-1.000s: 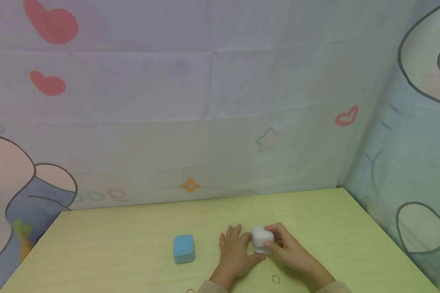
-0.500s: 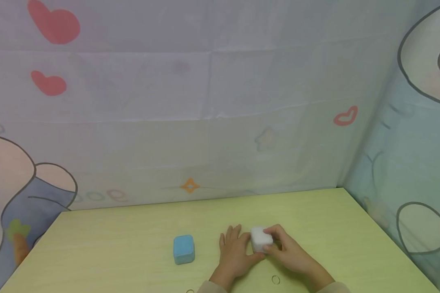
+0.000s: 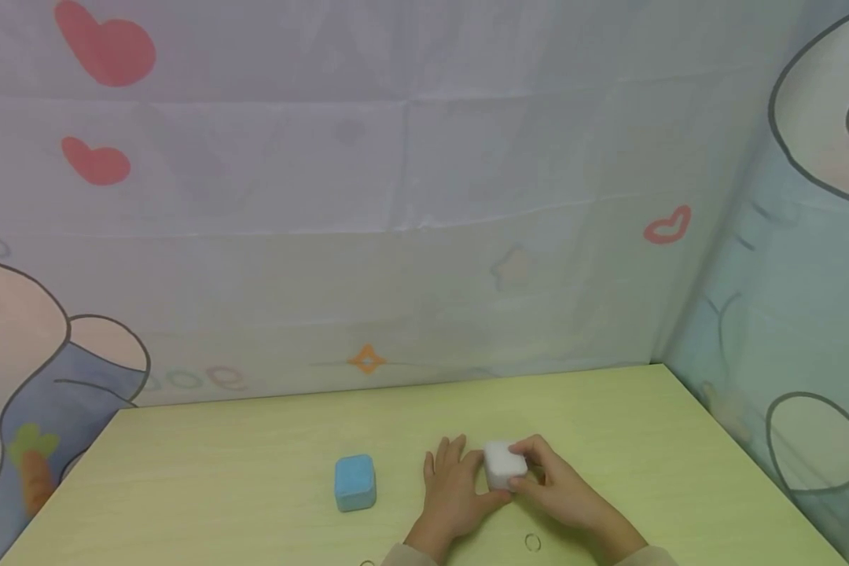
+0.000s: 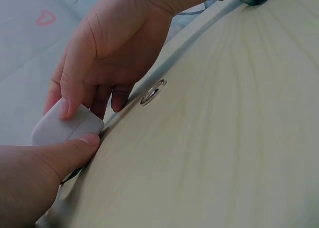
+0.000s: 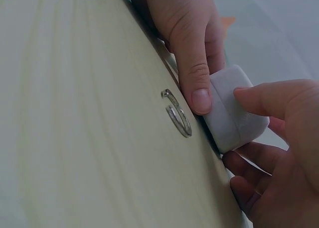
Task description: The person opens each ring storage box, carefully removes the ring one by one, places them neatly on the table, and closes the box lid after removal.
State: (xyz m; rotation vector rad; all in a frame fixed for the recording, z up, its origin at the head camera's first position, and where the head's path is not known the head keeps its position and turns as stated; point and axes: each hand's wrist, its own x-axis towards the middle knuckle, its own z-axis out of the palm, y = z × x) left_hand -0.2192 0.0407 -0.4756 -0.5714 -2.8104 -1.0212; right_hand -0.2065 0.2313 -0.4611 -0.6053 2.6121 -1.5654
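Observation:
A small white ring box (image 3: 502,462) with rounded corners stands on the table, its lid down on its base and a thin seam showing in the right wrist view. My left hand (image 3: 456,491) holds the lower part from the left between thumb and forefinger, its other fingers spread on the table. From the right, my right hand (image 3: 562,494) pinches the lid between thumb and fingers. In front of the box lies a silvery ring (image 5: 178,116) with a gap in its band. Whatever is inside the box is hidden.
Left of the hands sits a light blue box (image 3: 354,483) of similar shape. Part of another ring (image 3: 367,563) shows at the bottom edge of the head view. A printed cloth (image 3: 424,299) hangs behind the pale yellow table (image 3: 219,472).
One second ago the white box's lid stood slightly raised from its base; by half a second ago it has come down flush. The right fingers lowered a little with it; the left hand stays put.

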